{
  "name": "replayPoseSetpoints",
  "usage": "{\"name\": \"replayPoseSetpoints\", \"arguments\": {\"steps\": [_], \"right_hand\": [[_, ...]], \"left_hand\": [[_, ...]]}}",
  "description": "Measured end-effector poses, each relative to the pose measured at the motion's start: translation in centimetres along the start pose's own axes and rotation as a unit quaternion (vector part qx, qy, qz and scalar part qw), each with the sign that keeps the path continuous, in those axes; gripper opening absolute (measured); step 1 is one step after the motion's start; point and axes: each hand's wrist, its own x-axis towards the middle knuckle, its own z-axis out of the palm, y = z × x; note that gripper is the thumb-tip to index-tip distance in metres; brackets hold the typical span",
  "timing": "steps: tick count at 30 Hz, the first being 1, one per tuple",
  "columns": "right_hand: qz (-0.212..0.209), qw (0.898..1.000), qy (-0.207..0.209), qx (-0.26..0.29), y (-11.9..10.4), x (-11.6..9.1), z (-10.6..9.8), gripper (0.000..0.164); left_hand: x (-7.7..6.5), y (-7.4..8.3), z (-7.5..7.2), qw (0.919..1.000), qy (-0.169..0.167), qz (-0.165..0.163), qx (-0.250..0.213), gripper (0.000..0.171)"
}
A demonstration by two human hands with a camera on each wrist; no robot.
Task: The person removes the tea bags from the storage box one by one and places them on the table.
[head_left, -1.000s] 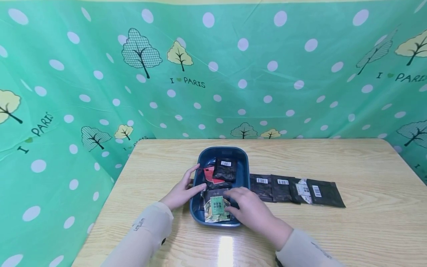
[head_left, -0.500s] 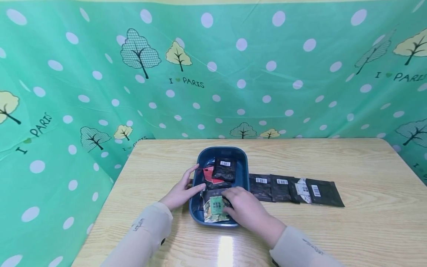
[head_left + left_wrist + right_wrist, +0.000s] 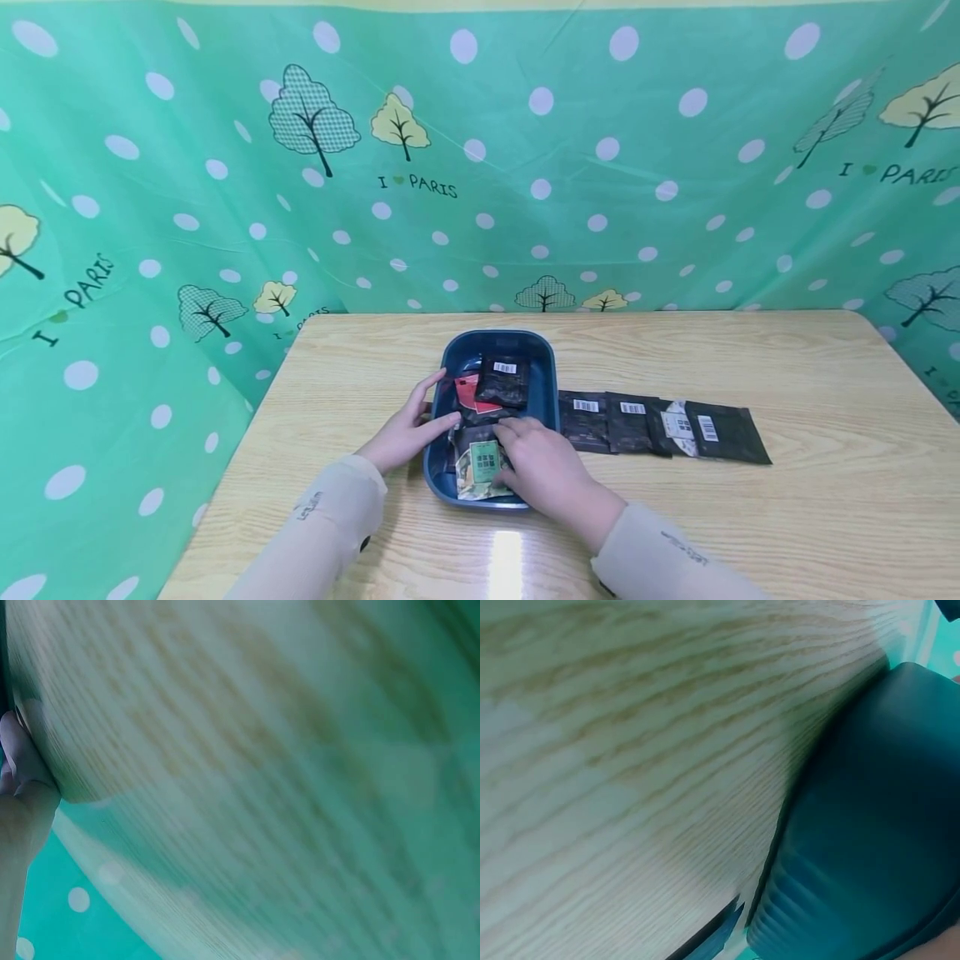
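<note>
In the head view a dark blue plastic bin [image 3: 550,367] stands on the wooden table, holding several flat sachets. My left hand [image 3: 401,437] grips its left wall, thumb over the rim and fingers outside. A black sachet with a green label [image 3: 483,461] lies in the bin's near half. My right hand [image 3: 546,471] reaches over the right rim onto that sachet, fingers bent, thumb on its right part; whether it pinches the sachet I cannot tell. Behind lie a black sachet with a barcode [image 3: 502,385] and a red-and-black one [image 3: 467,392]. The right wrist view shows the bin's outer wall [image 3: 862,825].
Right of the bin a row of sachets lies edge over edge on the table: two black ones [image 3: 587,429] [image 3: 632,417], one with a white label [image 3: 677,426], and another black one [image 3: 731,433]. A green dotted curtain [image 3: 540,208] hangs behind the table [image 3: 825,500].
My right hand has slid a little left, farther over the green-labelled sachet. The left hand keeps its grip on the bin, and the sachets in the row lie as before.
</note>
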Motion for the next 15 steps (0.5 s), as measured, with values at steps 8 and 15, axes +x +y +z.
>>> {"name": "replayPoseSetpoints", "arguments": {"steps": [8,15], "right_hand": [[0.009,0.999,-0.006,-0.03,-0.1,0.3,0.56,0.071],[0.004,0.999,0.001,-0.04,0.03,0.32,0.8,0.069]], "left_hand": [[-0.21,0.21,-0.21,1.0,-0.006,0.003,0.005,0.074],[-0.04,0.02,-0.05,1.0,-0.003,0.006,0.007,0.075]]}}
